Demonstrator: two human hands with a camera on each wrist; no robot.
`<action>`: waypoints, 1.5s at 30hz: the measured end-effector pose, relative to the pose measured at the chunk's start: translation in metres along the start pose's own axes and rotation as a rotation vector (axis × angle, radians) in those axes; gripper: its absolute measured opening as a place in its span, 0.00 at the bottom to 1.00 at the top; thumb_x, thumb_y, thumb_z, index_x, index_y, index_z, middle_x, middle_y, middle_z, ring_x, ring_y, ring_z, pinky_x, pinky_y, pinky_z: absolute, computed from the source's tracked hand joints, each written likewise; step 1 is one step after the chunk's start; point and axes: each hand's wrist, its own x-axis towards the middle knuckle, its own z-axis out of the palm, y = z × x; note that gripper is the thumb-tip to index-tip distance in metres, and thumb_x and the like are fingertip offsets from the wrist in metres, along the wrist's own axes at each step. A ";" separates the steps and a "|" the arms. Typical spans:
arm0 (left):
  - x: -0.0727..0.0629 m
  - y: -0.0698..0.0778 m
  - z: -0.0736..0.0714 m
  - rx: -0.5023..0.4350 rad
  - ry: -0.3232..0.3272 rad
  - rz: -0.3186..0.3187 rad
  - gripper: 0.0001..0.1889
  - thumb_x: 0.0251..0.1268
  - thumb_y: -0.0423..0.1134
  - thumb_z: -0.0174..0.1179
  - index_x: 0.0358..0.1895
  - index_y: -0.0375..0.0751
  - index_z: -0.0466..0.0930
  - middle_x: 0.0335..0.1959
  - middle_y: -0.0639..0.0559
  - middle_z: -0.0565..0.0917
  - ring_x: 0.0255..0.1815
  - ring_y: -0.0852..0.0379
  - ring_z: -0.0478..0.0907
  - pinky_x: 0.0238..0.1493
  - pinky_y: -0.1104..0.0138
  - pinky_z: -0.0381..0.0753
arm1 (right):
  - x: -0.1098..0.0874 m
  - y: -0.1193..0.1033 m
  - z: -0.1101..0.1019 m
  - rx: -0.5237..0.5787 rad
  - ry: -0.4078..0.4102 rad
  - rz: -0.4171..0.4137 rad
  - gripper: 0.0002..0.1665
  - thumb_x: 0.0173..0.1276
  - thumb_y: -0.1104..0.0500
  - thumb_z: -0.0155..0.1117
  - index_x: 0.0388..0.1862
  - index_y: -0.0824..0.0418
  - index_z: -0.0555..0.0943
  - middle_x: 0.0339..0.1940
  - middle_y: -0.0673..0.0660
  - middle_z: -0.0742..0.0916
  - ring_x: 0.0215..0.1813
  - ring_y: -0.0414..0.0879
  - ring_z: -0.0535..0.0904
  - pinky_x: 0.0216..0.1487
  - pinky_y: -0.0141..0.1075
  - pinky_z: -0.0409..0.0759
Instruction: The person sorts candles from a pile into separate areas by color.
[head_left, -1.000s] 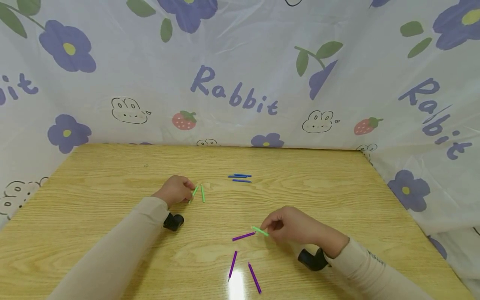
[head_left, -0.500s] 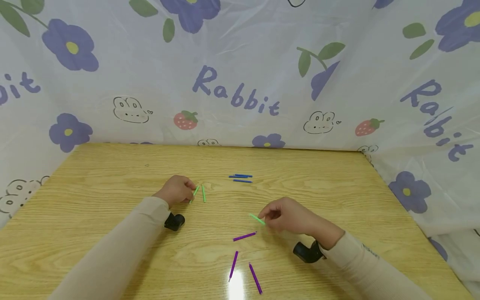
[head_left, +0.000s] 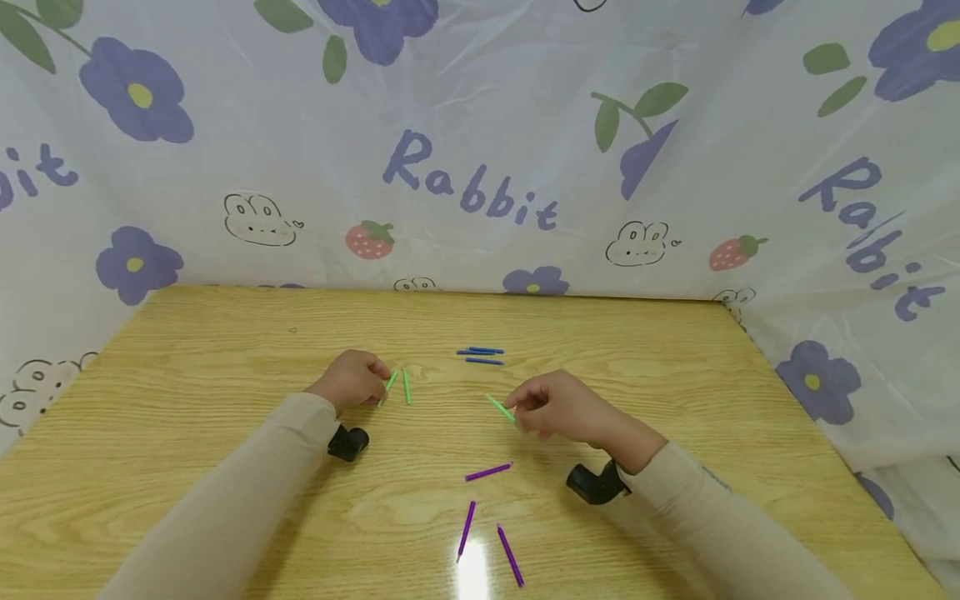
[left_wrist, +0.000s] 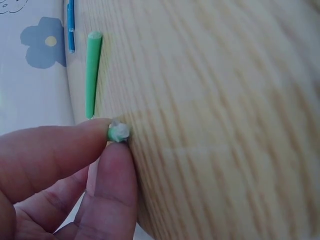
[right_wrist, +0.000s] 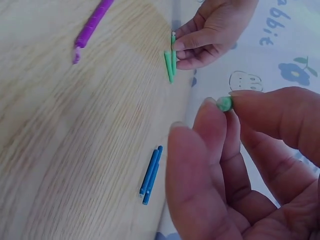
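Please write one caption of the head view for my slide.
Left hand pinching one green stick, right hand another, with blue sticks and purple sticks lying on a wood-grain table.

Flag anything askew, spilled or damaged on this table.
Only the three purple sticks look askew: they lie apart at differing angles, whereas the three blue sticks lie nearly parallel. No spill or damage stands out.

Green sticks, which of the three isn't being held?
The loose green stick, lying on the table just right of the left hand. The second green stick is pinched by that hand, the third green stick by the right hand.
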 end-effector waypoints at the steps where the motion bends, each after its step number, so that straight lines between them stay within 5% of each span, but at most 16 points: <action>1: 0.000 0.000 0.000 -0.002 -0.002 0.001 0.17 0.58 0.22 0.58 0.52 0.23 0.75 0.48 0.34 0.78 0.40 0.49 0.80 0.42 0.61 0.82 | 0.002 -0.001 0.001 0.006 0.005 0.010 0.14 0.66 0.67 0.60 0.50 0.69 0.82 0.33 0.55 0.85 0.34 0.44 0.77 0.35 0.41 0.81; 10: 0.004 -0.004 0.000 -0.003 0.003 0.004 0.17 0.57 0.21 0.59 0.51 0.23 0.76 0.48 0.35 0.78 0.38 0.51 0.80 0.40 0.62 0.82 | 0.018 -0.009 0.005 0.071 0.045 0.075 0.15 0.67 0.67 0.59 0.53 0.67 0.81 0.33 0.55 0.84 0.41 0.54 0.81 0.40 0.44 0.83; 18: 0.006 -0.005 0.001 0.000 0.002 0.007 0.16 0.58 0.22 0.59 0.51 0.24 0.76 0.48 0.35 0.78 0.38 0.50 0.80 0.41 0.61 0.82 | 0.036 -0.014 0.008 0.143 0.062 0.095 0.18 0.67 0.65 0.61 0.55 0.67 0.80 0.34 0.55 0.82 0.41 0.47 0.81 0.43 0.43 0.83; 37: 0.002 0.000 -0.001 0.004 -0.020 0.008 0.16 0.58 0.22 0.59 0.51 0.23 0.75 0.47 0.35 0.78 0.38 0.51 0.80 0.41 0.62 0.82 | 0.070 -0.025 0.014 0.216 0.110 0.179 0.19 0.68 0.65 0.61 0.58 0.63 0.79 0.52 0.61 0.83 0.48 0.51 0.81 0.48 0.45 0.82; 45: 0.004 -0.002 -0.001 0.001 -0.017 0.008 0.16 0.57 0.22 0.59 0.51 0.23 0.75 0.45 0.36 0.78 0.36 0.52 0.79 0.39 0.63 0.82 | 0.083 -0.026 0.021 0.247 0.134 0.197 0.18 0.67 0.66 0.62 0.56 0.64 0.80 0.49 0.62 0.84 0.50 0.53 0.82 0.45 0.43 0.83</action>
